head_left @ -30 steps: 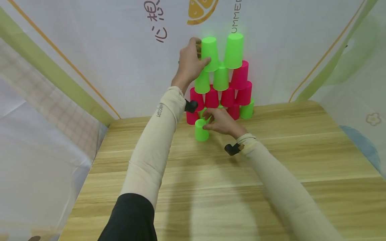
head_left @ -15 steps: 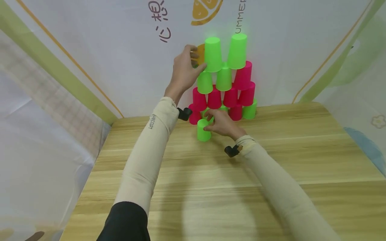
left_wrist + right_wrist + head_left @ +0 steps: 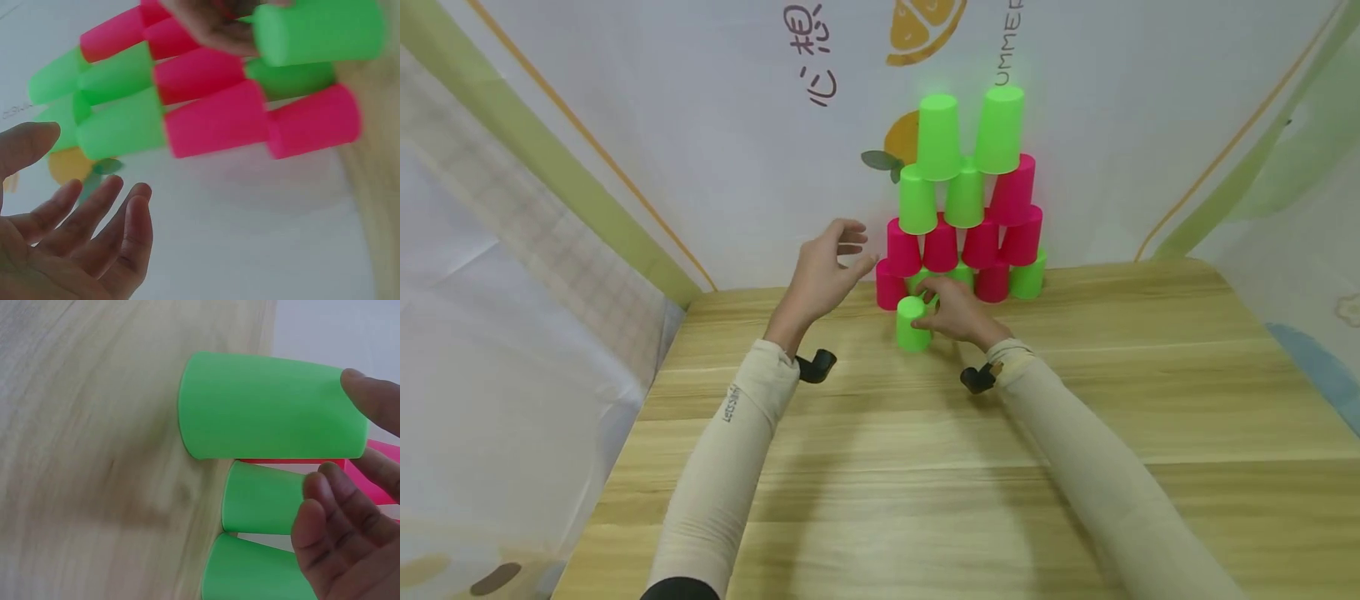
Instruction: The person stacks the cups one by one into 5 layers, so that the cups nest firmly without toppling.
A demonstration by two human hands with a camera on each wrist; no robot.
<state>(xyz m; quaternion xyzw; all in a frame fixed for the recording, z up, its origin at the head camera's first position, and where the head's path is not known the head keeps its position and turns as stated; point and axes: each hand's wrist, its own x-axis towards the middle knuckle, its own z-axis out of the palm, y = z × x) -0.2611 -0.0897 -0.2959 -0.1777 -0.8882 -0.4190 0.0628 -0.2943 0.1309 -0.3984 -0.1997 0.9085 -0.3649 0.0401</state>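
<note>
A tiered wall of upside-down green and pink cups stands against the backdrop in the head view, topped by two green cups, the left one (image 3: 938, 137) and the right one (image 3: 1000, 129). In front of its bottom row is a single green cup (image 3: 912, 329), mouth down. My right hand (image 3: 958, 312) pinches this cup near its closed end; the right wrist view shows the thumb (image 3: 372, 400) at its edge. Whether its rim touches the table is unclear. To the left of the stack, my left hand (image 3: 820, 271) is raised with loosely bent fingers, holding nothing.
The wooden table (image 3: 910, 467) ends at the white printed backdrop (image 3: 760, 183) just behind the cups. Pink cups (image 3: 891, 285) and green cups (image 3: 1027, 277) mix in the bottom row, close to my right hand. White cloth hangs on both sides.
My left hand has let go of the upper left green cup and moved down and left, away from the stack. The right hand stays at the front cup.
</note>
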